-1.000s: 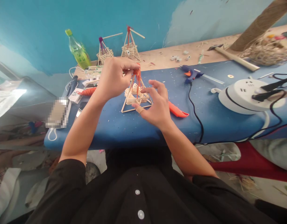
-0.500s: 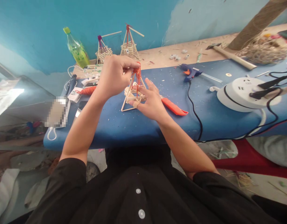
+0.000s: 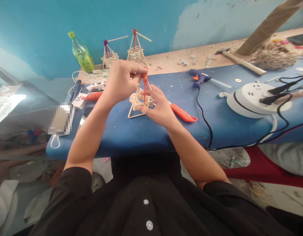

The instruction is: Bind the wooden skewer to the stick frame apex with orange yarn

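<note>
On the blue tabletop before me stands a small pyramid of thin wooden sticks [image 3: 137, 115], with a square stack of short sticks inside it. Orange string [image 3: 144, 86] is tied round its peak and hangs down within. My left hand [image 3: 121, 78] pinches the peak from above, thumb against forefinger. From the right, my right hand [image 3: 159, 106] grips the stick stack low down, thumb in front and fingers behind; parts of the stack are hidden by it. An orange-handled cutter [image 3: 183, 113] lies just right of that hand.
Behind stand two similar stick pyramids, one purple-tied [image 3: 109, 55], one red-tied [image 3: 136, 52], and a green bottle [image 3: 81, 54]. To the right are a glue gun [image 3: 197, 78], a hammer [image 3: 243, 62] and a white power socket [image 3: 247, 101] with cords. An orange string bundle [image 3: 93, 96] lies left.
The whole view has shifted slightly. Both hands keep their places on the stick pyramid; the right hand's fingers have moved a little closer together.
</note>
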### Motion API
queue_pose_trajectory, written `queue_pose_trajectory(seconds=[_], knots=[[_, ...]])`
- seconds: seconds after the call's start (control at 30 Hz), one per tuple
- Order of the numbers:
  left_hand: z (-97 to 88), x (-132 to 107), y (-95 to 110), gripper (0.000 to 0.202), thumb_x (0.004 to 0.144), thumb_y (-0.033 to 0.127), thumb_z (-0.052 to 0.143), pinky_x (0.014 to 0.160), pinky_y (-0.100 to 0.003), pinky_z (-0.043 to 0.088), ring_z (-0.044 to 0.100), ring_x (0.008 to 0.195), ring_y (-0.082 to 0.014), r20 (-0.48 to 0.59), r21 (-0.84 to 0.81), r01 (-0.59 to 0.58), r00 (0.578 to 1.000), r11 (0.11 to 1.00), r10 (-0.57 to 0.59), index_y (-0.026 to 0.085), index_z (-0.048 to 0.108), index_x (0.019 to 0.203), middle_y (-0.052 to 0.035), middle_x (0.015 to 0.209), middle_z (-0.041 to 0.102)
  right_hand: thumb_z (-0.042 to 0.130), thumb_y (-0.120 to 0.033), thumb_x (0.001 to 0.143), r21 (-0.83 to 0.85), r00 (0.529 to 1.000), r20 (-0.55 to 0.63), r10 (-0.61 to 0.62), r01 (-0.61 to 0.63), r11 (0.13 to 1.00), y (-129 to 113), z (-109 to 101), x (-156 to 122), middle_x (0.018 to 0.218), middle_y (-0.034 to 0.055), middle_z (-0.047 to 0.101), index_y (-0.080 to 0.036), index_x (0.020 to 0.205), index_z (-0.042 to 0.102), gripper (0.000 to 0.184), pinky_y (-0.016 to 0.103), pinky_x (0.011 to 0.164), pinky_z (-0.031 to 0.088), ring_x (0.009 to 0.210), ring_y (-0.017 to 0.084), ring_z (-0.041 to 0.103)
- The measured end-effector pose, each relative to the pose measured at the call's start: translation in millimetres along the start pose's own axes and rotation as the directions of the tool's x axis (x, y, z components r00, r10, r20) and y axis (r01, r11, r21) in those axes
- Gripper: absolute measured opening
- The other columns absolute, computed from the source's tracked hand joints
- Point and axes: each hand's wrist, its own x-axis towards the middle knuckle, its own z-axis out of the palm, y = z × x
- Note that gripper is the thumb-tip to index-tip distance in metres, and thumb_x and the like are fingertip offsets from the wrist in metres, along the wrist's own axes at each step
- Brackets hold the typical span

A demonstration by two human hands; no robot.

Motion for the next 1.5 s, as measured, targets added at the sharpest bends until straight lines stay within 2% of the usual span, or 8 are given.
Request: queue_pose_trajectory(seconds=[0.07,0.17,0.3,0.5,0.7,0.97,1.2,1.5], knots=[[0.4,0,-1,0.029,0.093,0.017,0.061,0.101,-0.035,0.066,0.081,0.114,-0.0249,0.004,-0.004,-0.001,1.000,1.000,0.001,0.025,0.087,0.104,-0.0074,0.113,0.087,0.093,-0.040,0.078,-0.009,0.999,-0.046,0.007,-0.007,1.000,-3,-3,-4,0.167,0.0173,0.052,-0.025,0.125,0.075,0.053,0.069,0.126,0.042,0.162,0.041,0.043],[0.9,0,-2,0.028,0.094,0.018,0.061,0.100,-0.035,0.066,0.081,0.113,-0.0247,-0.001,0.001,-0.001,1.000,1.000,0.001,0.025,0.086,0.104,-0.0065,0.113,0.087,0.092,-0.051,0.080,-0.074,0.989,-0.143,-0.029,0.019,0.997,-6,-8,-12,0.166,0.0148,0.053,-0.028,0.121,0.073,0.051,0.072,0.124,0.041,0.156,0.042,0.048],[0.7,0,-1,0.028,0.093,0.018,0.061,0.099,-0.034,0.066,0.081,0.112,-0.0239,-0.012,0.018,-0.009,1.000,1.000,0.009,0.028,0.086,0.102,-0.0045,0.113,0.088,0.089,-0.049,0.082,-0.166,0.973,-0.228,-0.047,0.009,0.986,-8,-11,-23,0.158,0.0126,0.058,-0.029,0.119,0.072,0.045,0.076,0.123,0.037,0.150,0.044,0.052],[0.6,0,-3,0.029,0.091,0.019,0.061,0.098,-0.035,0.067,0.081,0.113,-0.0244,-0.019,0.006,-0.007,1.000,1.000,0.007,0.028,0.087,0.103,-0.0051,0.113,0.088,0.090,-0.044,0.080,-0.228,0.979,-0.197,-0.050,0.004,0.974,-4,-4,-28,0.157,0.0136,0.059,-0.029,0.116,0.075,0.042,0.075,0.114,0.043,0.142,0.045,0.057],[0.3,0,-4,0.026,0.090,0.020,0.066,0.098,-0.037,0.069,0.080,0.115,-0.0245,-0.043,-0.017,0.018,0.999,1.000,-0.018,0.029,0.087,0.103,-0.0049,0.116,0.087,0.088,-0.039,0.081,-0.233,0.984,-0.172,-0.043,0.002,0.972,-5,-2,-26,0.155,0.0131,0.061,-0.029,0.111,0.077,0.033,0.073,0.114,0.044,0.141,0.043,0.060],[0.6,0,-4,0.028,0.092,0.020,0.067,0.097,-0.039,0.071,0.080,0.119,-0.0251,-0.058,-0.016,0.025,0.998,1.000,-0.026,0.031,0.085,0.110,-0.0049,0.114,0.087,0.086,-0.037,0.081,-0.180,0.989,-0.149,-0.027,-0.001,0.984,-4,-3,-26,0.154,0.0137,0.060,-0.027,0.113,0.076,0.035,0.071,0.117,0.045,0.138,0.041,0.062],[-0.2,-1,-5,0.025,0.092,0.022,0.069,0.092,-0.037,0.072,0.081,0.115,-0.0244,-0.085,0.000,0.028,0.996,1.000,-0.028,0.029,0.084,0.111,-0.0045,0.115,0.087,0.083,-0.037,0.085,-0.173,0.981,-0.178,-0.077,0.045,0.984,-1,-1,-25,0.150,0.0149,0.062,-0.028,0.115,0.074,0.033,0.067,0.113,0.052,0.138,0.038,0.064],[-0.3,-2,-4,0.023,0.093,0.023,0.069,0.096,-0.037,0.071,0.081,0.115,-0.0242,-0.074,-0.024,0.040,0.996,0.999,-0.041,0.029,0.085,0.108,-0.0047,0.120,0.086,0.080,-0.040,0.087,-0.165,0.969,-0.225,-0.101,0.064,0.984,-6,-6,-25,0.148,0.0122,0.065,-0.029,0.116,0.071,0.032,0.066,0.117,0.050,0.138,0.038,0.062]])
